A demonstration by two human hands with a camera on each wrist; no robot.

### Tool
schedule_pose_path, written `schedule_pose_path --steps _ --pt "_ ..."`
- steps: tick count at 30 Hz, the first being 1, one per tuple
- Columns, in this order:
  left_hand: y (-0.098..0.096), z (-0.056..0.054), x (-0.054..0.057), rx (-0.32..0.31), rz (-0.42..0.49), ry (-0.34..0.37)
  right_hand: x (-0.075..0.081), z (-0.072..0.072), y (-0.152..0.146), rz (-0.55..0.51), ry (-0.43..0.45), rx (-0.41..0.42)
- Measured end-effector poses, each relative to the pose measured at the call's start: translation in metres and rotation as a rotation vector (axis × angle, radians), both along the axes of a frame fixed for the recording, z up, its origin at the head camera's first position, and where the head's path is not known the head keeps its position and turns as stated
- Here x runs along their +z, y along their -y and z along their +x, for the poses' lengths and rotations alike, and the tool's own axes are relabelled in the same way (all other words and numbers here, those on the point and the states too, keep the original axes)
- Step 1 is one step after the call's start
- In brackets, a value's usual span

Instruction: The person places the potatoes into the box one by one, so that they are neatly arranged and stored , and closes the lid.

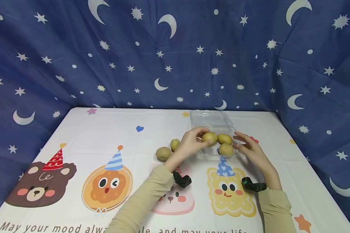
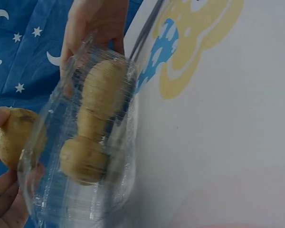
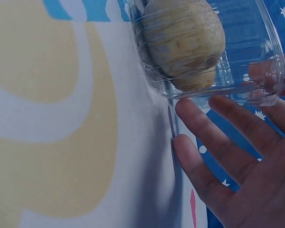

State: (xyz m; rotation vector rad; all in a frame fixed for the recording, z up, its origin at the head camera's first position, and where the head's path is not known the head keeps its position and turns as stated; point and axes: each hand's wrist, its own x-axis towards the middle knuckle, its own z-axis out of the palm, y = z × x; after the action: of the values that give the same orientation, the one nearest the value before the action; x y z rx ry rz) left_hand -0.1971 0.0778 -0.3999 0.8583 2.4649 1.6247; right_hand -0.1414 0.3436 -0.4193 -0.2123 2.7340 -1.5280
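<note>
My left hand (image 1: 191, 142) pinches a potato (image 2: 20, 137) between thumb and fingers, at the left rim of a clear plastic box (image 1: 215, 156). Inside the box lie more potatoes (image 1: 225, 139), seen through its wall in both wrist views. At the box's right side is my right hand (image 1: 252, 152), its fingers spread and fairly straight. Some of its fingertips (image 3: 218, 102) meet the box's edge in the right wrist view. Two loose potatoes (image 1: 163, 154) sit on the cloth left of the box, close to my left forearm.
The box's clear lid (image 1: 211, 118) lies folded back toward the curtain. A white tablecloth (image 1: 140, 200) with cartoon prints covers the table. Behind it hangs a dark blue curtain (image 1: 192, 77) with moons and stars.
</note>
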Motion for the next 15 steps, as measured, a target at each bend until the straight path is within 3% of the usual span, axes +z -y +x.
schedule_pose_path --steps 7,15 --pt "-0.009 -0.001 0.0 -0.028 -0.094 -0.014 0.0 0.0 0.0 0.0 0.0 0.001" --pt "-0.021 0.002 0.0 -0.048 -0.232 -0.084 0.0 0.0 0.0 -0.004 0.004 0.004"
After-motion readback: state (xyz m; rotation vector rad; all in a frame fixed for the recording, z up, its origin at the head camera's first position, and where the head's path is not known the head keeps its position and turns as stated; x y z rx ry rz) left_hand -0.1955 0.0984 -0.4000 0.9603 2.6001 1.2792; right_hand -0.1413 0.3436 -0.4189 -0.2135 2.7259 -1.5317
